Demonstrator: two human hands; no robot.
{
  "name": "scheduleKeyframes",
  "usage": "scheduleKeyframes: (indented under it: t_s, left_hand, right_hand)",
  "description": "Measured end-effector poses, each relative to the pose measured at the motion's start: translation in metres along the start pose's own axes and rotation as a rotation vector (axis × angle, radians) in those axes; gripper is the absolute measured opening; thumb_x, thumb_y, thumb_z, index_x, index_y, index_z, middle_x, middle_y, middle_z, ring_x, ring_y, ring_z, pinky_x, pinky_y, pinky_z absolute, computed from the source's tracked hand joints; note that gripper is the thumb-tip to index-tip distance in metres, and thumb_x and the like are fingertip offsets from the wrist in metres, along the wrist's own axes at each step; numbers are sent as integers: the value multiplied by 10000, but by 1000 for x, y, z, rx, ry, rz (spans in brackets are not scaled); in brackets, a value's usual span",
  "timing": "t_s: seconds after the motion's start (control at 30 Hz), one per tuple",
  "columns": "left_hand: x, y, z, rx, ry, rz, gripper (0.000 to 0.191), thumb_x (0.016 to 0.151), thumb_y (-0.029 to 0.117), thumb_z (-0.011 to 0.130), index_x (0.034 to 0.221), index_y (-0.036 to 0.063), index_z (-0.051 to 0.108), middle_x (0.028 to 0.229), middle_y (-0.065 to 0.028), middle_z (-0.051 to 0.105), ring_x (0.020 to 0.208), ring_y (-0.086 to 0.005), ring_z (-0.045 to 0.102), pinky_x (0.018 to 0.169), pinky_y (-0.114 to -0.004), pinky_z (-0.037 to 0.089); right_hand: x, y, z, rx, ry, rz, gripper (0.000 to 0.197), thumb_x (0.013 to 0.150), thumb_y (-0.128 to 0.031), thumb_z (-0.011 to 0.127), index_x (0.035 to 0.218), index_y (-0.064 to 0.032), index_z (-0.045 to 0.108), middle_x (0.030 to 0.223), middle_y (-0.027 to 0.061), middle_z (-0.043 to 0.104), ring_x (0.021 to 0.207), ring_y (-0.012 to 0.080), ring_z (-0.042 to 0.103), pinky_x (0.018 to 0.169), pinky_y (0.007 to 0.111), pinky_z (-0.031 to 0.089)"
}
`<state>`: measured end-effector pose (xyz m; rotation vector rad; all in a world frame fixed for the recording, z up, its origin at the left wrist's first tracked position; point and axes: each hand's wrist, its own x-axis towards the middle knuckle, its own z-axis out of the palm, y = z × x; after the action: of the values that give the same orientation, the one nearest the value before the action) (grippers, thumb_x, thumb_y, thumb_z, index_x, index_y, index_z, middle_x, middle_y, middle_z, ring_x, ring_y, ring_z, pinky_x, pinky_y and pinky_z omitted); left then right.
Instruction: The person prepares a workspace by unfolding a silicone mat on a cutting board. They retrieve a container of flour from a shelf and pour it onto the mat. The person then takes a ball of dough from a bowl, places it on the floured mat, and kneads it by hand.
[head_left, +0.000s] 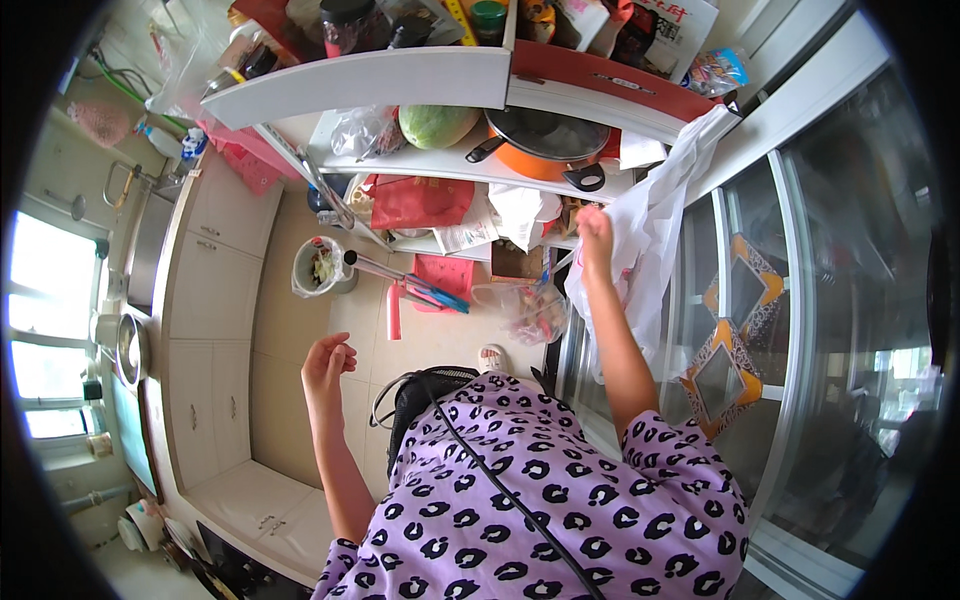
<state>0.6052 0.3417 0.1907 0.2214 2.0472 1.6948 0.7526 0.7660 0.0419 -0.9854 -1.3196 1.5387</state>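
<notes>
My right hand (595, 232) reaches forward to the left edge of a hanging white plastic bag (652, 240), beside the lower shelf. Its fingers look curled; whether they grip the bag is hard to see. My left hand (328, 360) is raised over the floor with loosely bent fingers and nothing in it. Just beyond the right hand, the lower shelf holds a white bag (525, 210), a red bag (420, 201) and a printed sheet (465, 231). Above it, on the middle shelf, are an orange pan with a glass lid (551, 135) and a green melon (438, 124).
A waste bin (324, 270) and a pink dustpan (444, 274) with a broom (435, 292) stand on the floor. Near my foot lies a clear bag of produce (534, 311). Sliding glass doors (750, 300) run along the right, white cabinets (214, 300) along the left.
</notes>
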Motion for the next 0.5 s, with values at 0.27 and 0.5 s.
scheduleKeyframes:
  t_s: [0.27, 0.5]
  left_hand:
    - [-24, -25, -15, 31, 74, -121, 208, 946, 125, 542, 1057, -33, 618, 806, -44, 609, 719, -96, 553, 679, -241, 475]
    - [-84, -58, -20, 28, 214, -313, 211, 948, 130, 539, 1050, -39, 616, 792, -44, 620, 692, -101, 565, 655, -239, 481]
  right_hand:
    - [41, 137, 14, -542, -182, 78, 344, 827, -34, 582, 1164, 33, 558, 1041, 112, 655, 962, 196, 617, 903, 287, 449]
    - [123, 201, 41, -514, 34, 65, 558, 784, -69, 702, 1284, 56, 488, 1321, 165, 503, 1192, 265, 493, 995, 342, 381]
